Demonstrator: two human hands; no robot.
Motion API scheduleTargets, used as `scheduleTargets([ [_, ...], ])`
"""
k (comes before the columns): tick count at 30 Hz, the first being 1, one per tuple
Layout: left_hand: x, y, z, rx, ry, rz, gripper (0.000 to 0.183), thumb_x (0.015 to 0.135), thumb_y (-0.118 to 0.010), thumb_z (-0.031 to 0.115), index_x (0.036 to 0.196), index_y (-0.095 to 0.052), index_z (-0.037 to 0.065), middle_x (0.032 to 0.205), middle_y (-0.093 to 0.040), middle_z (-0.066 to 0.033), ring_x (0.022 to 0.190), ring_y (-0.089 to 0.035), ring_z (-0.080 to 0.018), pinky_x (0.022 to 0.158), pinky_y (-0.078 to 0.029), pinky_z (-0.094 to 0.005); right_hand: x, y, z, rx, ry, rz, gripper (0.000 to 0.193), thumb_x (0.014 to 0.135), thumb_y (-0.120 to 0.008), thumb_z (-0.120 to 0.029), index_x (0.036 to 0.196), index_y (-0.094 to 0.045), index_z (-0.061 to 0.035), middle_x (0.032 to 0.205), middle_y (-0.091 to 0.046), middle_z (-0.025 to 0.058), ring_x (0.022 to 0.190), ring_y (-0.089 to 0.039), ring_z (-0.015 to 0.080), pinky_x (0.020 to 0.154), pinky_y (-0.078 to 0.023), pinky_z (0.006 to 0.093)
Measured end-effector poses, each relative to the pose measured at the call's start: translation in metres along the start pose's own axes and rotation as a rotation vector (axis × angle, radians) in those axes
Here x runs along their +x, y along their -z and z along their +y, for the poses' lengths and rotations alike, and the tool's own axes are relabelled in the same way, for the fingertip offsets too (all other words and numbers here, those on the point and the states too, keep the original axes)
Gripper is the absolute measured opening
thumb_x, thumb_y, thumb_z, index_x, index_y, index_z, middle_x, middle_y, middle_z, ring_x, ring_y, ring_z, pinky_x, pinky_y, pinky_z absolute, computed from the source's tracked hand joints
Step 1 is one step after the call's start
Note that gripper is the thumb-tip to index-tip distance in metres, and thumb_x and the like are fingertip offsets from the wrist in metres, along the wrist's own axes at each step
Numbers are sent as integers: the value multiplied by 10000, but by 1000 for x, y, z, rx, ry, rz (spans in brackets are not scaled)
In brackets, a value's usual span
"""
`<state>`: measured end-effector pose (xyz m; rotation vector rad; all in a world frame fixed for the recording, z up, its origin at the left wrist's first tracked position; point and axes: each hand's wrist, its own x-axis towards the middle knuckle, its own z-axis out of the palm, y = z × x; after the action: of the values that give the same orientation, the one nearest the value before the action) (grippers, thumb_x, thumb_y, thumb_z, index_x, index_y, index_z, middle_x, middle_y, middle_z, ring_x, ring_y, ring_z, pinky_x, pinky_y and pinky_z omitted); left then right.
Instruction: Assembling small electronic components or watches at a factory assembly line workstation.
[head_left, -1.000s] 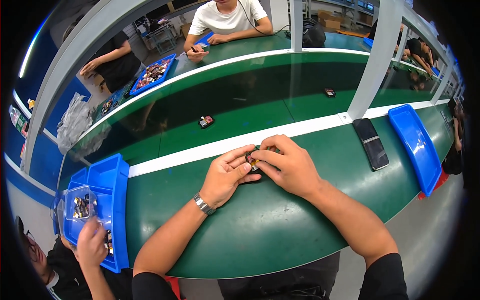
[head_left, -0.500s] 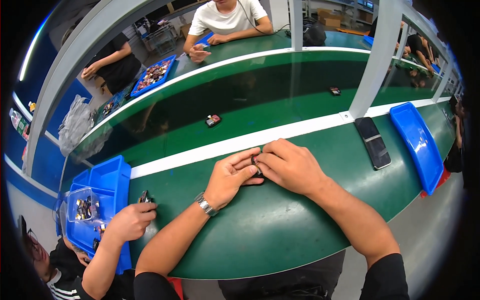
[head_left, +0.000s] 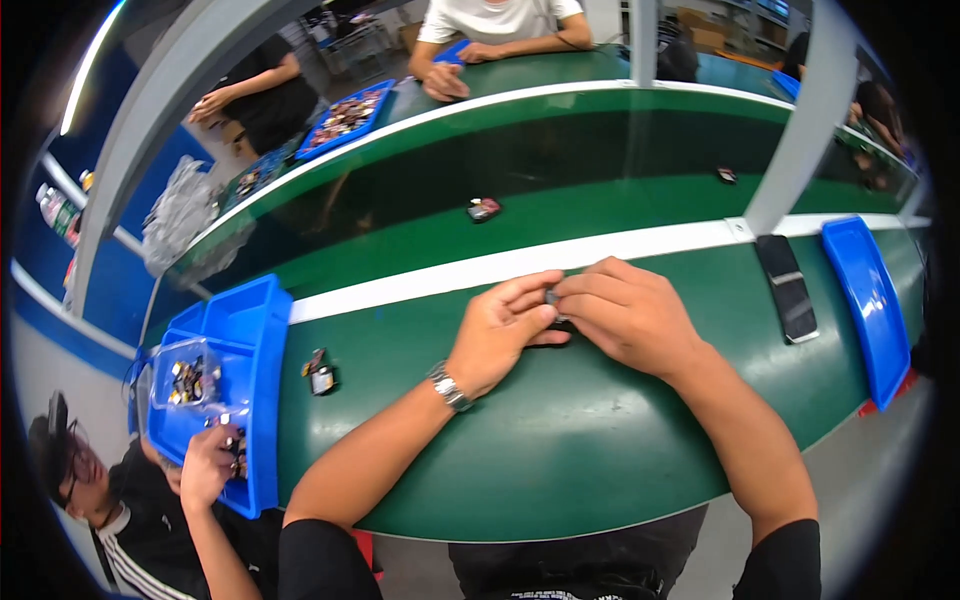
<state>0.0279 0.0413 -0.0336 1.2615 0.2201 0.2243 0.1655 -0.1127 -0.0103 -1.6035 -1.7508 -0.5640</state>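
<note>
Left hand: the left hand [head_left: 503, 335] rested on the green table [head_left: 560, 450] with its fingers curled toward the right hand, pinching one side of a small dark part [head_left: 556, 300]; a metal wristwatch [head_left: 449, 386] sat on its wrist.
Right hand: the right hand [head_left: 628, 315] lay just beside the left, fingertips meeting it, gripping the same small dark part from the other side.
Held part: it sat between the fingertips of both hands, mostly covered by them; its shape could not be made out, and whether it touched the table could not be told.
Left of the hands: a small dark component [head_left: 320, 376] lay on the table, well apart from the left hand, just beside a blue bin [head_left: 258, 330].
Co-worker: another person's hand [head_left: 207, 467] reached into that blue bin, near a clear bag of small parts [head_left: 186, 378].
Right of the hands: a flat black device [head_left: 786, 286] lay on the table near the right hand, and beyond it a blue tray [head_left: 862, 300].
Beyond the hands: past a white stripe [head_left: 450, 274], a small dark piece [head_left: 484, 209] lay on the farther green surface, well apart from both hands.
</note>
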Motion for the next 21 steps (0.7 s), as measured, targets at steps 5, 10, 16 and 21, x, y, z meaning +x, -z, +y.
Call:
scheduleTargets([
  [5, 0, 1, 1, 78, -29, -8, 421, 982, -542, -21, 1396, -471, -51, 1298, -594, -163, 1093, -642, -209, 892, -600, -330, 0, -1, 0, 158, -80, -86, 177, 774, -672, -28, 937, -628, -80, 922, -583, 25, 903, -600, 227, 718, -532, 337],
  [10, 3, -2, 0, 99, -25, -30, 432, 986, -536, -14, 1409, -453, -52, 1287, -599, -169, 1090, -644, -209, 883, -596, -330, -10, 1, 10, 229, -127, -74, 212, 731, -745, -10, 911, -666, -86, 945, -599, 12, 888, -593, 226, 719, -525, 337],
  [16, 0, 0, 2, 138, -50, -18, 442, 990, -526, -6, 1420, -437, -46, 1268, -606, -175, 1078, -648, -213, 876, -594, -328, -9, 1, 13, 248, -98, -76, 189, 724, -745, -4, 875, -678, -94, 969, -618, -1, 891, -597, 217, 737, -525, 335],
  [21, 1, 3, -8, 87, -109, -21, 298, 974, -548, -25, 1267, -493, -14, 1221, -615, -178, 1070, -648, -225, 870, -606, -364, -12, -4, 13, 308, -88, -30, 154, 719, -719, -29, 846, -659, -90, 920, -645, 2, 875, -592, 219, 736, -527, 341],
])
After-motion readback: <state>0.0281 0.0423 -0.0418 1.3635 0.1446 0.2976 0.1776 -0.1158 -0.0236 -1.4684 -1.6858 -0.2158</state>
